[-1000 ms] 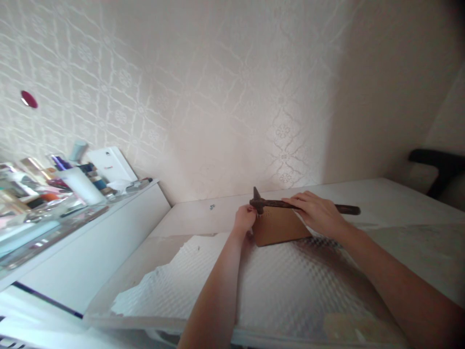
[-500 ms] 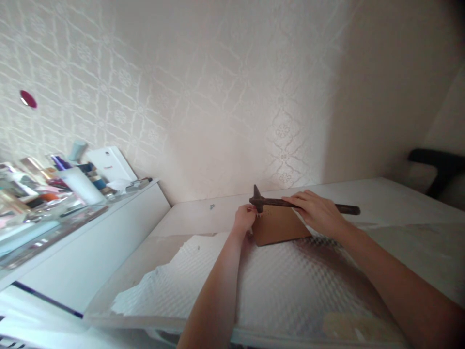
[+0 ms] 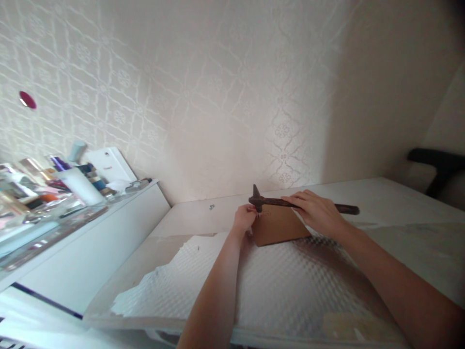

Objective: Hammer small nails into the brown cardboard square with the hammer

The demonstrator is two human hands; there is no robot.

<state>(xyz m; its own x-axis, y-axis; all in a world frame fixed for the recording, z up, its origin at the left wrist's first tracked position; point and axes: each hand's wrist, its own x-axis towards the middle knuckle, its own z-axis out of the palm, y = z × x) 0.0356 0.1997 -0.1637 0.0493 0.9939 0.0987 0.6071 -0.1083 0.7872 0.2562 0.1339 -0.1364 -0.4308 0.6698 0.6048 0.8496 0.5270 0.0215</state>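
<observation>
My right hand [image 3: 316, 211] is wrapped round the dark handle of a hammer [image 3: 272, 201]. The hammer's head is low over the far left part of a brown board [image 3: 281, 228], close to my left fingertips. My left hand [image 3: 244, 218] is closed at the board's left edge, pinching what looks like a small nail [image 3: 258, 214] under the hammer head; most of it is hidden. Several tiny marks or nail heads dot the board to the right of it. The board lies flat on a white quilted sheet [image 3: 181, 276].
Small metal pieces [image 3: 211, 207] lie on the white tabletop [image 3: 189, 215] near the wall. One more tiny piece [image 3: 198, 248] is on the sheet. To the left, a white cabinet [image 3: 90, 252] carries bottles and a white box [image 3: 111, 165]. A black chair part [image 3: 436, 157] is at right.
Almost nothing differs. The hammer and both hands stay in the same place, with only a very slight shift of the view.
</observation>
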